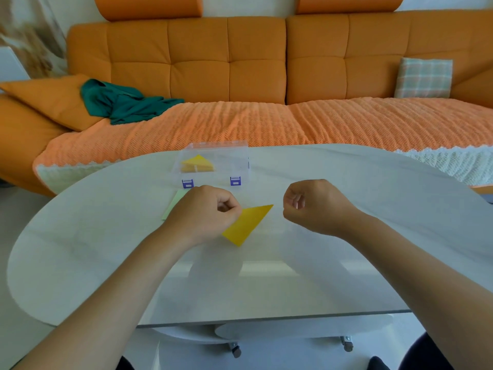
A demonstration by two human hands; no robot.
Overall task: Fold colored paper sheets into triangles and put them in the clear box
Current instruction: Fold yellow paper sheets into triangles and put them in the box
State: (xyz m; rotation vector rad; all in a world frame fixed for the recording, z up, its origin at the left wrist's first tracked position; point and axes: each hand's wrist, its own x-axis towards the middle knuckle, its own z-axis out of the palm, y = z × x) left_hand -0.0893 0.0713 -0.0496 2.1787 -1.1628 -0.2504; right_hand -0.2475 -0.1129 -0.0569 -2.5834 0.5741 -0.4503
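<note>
Where the white table [346, 263] runs wide to its rounded edges, the left hand [205, 212] pinches a yellow folded triangle [248, 225] by its corner. At three o'clock of it, the right hand [312, 206] is a fist, holding nothing. At twelve o'clock stands the clear box [229, 156], with yellow triangles [197, 164] inside.

Left hand [205, 209], right hand [312, 206] bare; forearms [128, 284] bare; dark trousers [426, 356].
</note>
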